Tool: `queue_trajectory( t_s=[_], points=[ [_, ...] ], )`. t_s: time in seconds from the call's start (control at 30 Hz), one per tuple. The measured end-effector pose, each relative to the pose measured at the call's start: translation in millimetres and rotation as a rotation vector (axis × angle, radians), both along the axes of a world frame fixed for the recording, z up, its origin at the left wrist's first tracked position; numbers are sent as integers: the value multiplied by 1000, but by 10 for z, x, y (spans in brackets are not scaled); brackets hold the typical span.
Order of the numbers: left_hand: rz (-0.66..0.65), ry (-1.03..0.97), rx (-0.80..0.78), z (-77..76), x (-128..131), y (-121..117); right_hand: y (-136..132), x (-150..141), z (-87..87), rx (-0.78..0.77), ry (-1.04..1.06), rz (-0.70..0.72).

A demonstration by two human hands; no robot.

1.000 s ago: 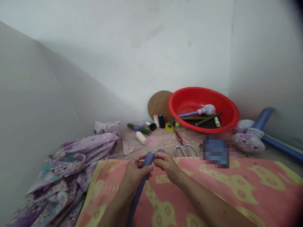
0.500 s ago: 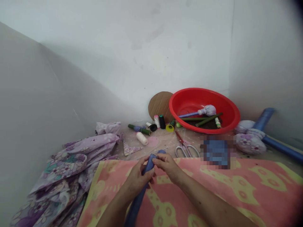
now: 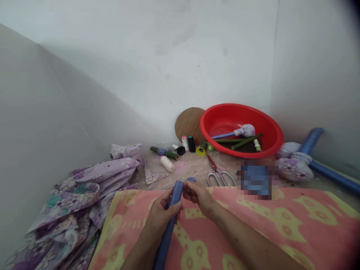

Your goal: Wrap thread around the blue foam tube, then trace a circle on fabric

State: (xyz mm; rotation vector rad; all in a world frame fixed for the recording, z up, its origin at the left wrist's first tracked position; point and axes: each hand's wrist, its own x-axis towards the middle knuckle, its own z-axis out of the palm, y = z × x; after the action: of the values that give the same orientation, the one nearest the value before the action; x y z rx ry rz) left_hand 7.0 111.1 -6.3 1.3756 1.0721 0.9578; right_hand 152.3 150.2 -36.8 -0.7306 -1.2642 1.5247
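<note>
My left hand [image 3: 162,214] is wrapped round a stick covered in shiny blue ribbon [image 3: 169,228], which slants up from the bottom edge over the towel. Its upper end shows above my left thumb. Just right of that end is my right hand [image 3: 199,195], its fingers curled together; whatever they pinch, if anything, is hidden. Behind the right fingertips a small blue roll [image 3: 191,179] partly shows. Scissors [image 3: 218,173] with grey handles lie beyond the towel, to the right of both hands.
A pink and yellow towel [image 3: 208,232] covers the front. Floral cloth [image 3: 92,187] is heaped at left. Thread spools [image 3: 191,144], a wrapped green stick [image 3: 164,153] and a red basin [image 3: 242,150] stand behind. At right lies a cloth-headed blue mallet-like piece [image 3: 295,168].
My right fingers have come off the stick's upper end and sit slightly to its right. The left hand keeps its hold, and the stick stands a little steeper.
</note>
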Motion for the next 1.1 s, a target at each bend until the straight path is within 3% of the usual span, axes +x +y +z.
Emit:
queue_trajectory(
  t_s=[0.2, 0.37, 0.63, 0.8, 0.93, 1.1],
  points=[
    [-21, -94, -75, 92, -83, 18, 43, -30, -63, 170, -141, 5],
    [-10, -46, -65, 113, -160, 59, 47, -34, -99, 312, -268, -33],
    [15, 187, 49, 71, -176, 112, -13, 36, 37, 647, -392, -129],
    [88, 386, 85, 61, -117, 126, -21, 36, 25, 709, -461, -141],
    [134, 624, 272, 43, -133, 125, -15, 31, -2, 770, -520, -183],
    [59, 891, 377, 49, -159, 87, -28, 43, -23, 840, -643, -256]
  ],
)
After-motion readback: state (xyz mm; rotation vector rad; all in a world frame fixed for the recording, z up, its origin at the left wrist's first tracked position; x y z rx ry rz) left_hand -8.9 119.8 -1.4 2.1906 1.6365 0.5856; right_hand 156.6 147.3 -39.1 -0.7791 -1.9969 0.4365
